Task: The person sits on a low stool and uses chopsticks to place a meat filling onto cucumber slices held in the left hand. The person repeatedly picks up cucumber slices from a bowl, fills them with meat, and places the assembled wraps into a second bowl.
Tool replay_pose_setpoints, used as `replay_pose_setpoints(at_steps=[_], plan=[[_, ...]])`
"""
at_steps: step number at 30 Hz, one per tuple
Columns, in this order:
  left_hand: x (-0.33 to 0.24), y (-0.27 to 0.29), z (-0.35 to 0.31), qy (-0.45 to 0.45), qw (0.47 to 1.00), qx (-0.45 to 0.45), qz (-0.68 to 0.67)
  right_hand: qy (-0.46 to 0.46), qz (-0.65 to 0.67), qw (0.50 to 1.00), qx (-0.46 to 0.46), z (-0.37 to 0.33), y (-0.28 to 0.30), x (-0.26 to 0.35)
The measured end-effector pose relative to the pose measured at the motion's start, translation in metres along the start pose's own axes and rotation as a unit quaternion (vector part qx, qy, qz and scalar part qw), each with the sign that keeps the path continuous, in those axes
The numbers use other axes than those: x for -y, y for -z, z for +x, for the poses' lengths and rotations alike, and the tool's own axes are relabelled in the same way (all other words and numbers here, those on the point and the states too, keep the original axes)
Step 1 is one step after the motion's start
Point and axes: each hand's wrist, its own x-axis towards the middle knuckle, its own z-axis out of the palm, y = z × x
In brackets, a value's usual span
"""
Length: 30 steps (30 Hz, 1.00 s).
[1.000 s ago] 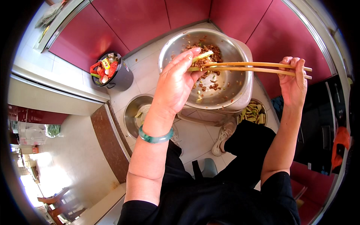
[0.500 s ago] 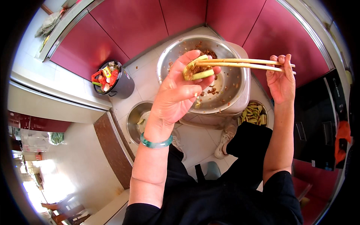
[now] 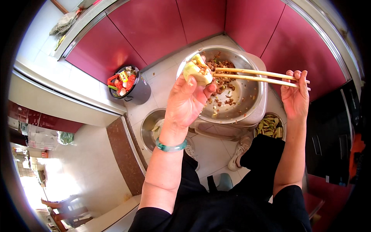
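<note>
Head view: the rim of the steel bowl (image 3: pixel 250 103) curves right of the left hand (image 3: pixel 184 99), and open room, spanned by chopsticks (image 3: pixel 251 71), separates it from the right hand (image 3: pixel 296 96). Left fingers clamp the stuffed green vegetable piece (image 3: pixel 196 73) at their tips; right fingers pinch the chopsticks.

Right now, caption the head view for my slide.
Left hand holding a pale-green vegetable piece with brown filling above a metal bowl; right hand holding long chopsticks.

Glare whitens the lower-left floor (image 3: pixel 91 166), and fisheye distortion curves edges.
</note>
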Motion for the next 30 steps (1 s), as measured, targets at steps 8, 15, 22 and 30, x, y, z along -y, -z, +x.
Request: replay_pose_setpoints(at_steps=[8, 15, 22, 30], plan=[[0.003, -0.003, 0.001, -0.003, 0.999, -0.017, 0.033, -0.005, -0.006, 1.000, 0.005, 0.002, 0.001, -0.003], [0.002, -0.003, 0.002, -0.006, 0.999, -0.013, 0.039, 0.010, 0.005, 1.000, 0.009, 0.000, -0.002, 0.003], [0.000, -0.005, 0.004, -0.006, 0.997, -0.014, 0.081, 0.060, -0.032, 0.997, 0.022, -0.007, -0.016, -0.002], [0.002, -0.006, 0.005, -0.023, 0.998, -0.037, 0.054, 0.128, -0.095, 0.987, 0.030, -0.018, -0.028, -0.008]])
